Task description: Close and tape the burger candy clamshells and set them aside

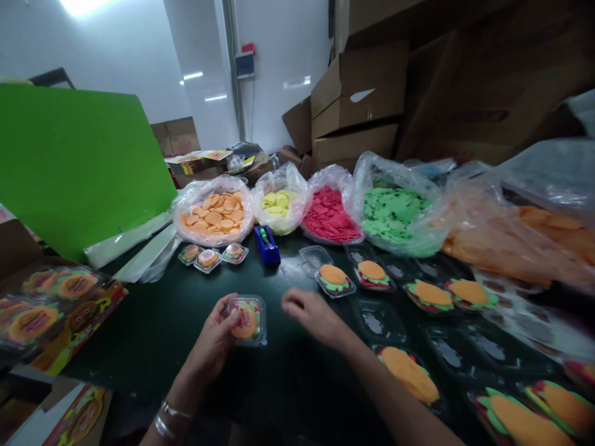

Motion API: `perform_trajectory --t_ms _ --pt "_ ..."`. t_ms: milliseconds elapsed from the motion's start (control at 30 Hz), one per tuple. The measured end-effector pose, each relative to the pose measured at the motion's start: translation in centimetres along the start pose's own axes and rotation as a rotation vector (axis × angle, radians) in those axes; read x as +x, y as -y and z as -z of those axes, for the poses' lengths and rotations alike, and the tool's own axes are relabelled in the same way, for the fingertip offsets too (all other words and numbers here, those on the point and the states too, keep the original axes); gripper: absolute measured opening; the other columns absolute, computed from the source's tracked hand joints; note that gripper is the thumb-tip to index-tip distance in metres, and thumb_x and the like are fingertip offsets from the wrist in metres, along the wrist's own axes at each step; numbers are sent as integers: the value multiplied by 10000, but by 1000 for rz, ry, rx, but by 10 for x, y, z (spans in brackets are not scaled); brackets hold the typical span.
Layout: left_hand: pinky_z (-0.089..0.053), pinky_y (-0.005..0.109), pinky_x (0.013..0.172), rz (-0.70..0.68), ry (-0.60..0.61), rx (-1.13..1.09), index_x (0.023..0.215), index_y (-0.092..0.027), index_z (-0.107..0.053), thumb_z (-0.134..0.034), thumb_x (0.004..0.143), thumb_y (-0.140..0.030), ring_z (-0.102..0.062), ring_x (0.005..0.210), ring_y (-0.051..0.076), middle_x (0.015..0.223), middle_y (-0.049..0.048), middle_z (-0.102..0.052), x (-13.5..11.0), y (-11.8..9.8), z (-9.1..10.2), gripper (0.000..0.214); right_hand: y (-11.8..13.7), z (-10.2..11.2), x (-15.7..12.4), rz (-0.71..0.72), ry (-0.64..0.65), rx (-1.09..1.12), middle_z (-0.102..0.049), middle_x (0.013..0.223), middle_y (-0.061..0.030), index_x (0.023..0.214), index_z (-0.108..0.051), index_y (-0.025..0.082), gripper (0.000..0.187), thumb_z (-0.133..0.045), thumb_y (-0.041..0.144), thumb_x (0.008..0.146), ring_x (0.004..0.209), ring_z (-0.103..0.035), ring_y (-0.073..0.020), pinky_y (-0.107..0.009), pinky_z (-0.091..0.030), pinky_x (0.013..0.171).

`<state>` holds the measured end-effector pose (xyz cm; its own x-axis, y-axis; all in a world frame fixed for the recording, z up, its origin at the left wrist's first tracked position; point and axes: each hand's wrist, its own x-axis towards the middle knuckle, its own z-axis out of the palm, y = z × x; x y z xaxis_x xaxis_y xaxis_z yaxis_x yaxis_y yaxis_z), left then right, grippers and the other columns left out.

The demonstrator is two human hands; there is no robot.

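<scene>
My left hand (214,337) grips a small clear plastic case (250,319) with a burger-shaped foam toy inside, held just above the dark table (153,328). My right hand (312,314) hovers beside the case, fingers curled loosely, blurred, nothing visible in it. Just beyond it sit open clear trays holding stacked foam burgers (334,279).
Bags of foam pieces line the back: orange (214,212), yellow (277,201), red (330,217), green (393,210). A blue tape dispenser (266,244) and three closed cases (212,256) stand in front. More burger trays spread right. A green board (79,161) and cardboard boxes (357,99) stand around.
</scene>
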<state>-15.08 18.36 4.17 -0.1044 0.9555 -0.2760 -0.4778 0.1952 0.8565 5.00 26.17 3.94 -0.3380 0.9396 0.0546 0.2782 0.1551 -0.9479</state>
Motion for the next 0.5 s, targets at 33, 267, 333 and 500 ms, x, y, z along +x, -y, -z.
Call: perform_trajectory --t_ms 33,267,333,500 --pt "-538 297 634 6 -17 -11 1124 -194 -514 -822 612 -287 -663 732 195 938 65 -680 5 1 4 605 1 3 27 -7 -101 -9 -646 691 7 712 -655 203 73 -637 274 720 699 -569 -165 -262 -411 652" --pt "-533 331 679 60 8 -113 1147 -204 -494 -821 616 -309 -671 785 226 965 94 -683 28 28 21 632 -16 -14 182 -258 -309 18 -637 981 -54 1007 -605 137 246 -561 351 892 832 -617 -164 -342 -515 736" --pt "-530 328 693 72 14 -145 1146 -203 -494 -827 609 -299 -670 797 225 969 94 -681 30 30 25 639 -23 -18 197 -348 -277 41 -626 1029 -58 1067 -588 138 272 -553 352 903 850 -623 -169 -357 -535 734" --pt "-531 349 734 107 21 -232 1115 -209 -524 -836 592 -310 -674 813 229 970 87 -680 31 28 29 617 -33 -27 192 -405 -300 107 -611 1093 -72 1130 -568 146 281 -555 315 906 899 -623 -183 -372 -543 755"
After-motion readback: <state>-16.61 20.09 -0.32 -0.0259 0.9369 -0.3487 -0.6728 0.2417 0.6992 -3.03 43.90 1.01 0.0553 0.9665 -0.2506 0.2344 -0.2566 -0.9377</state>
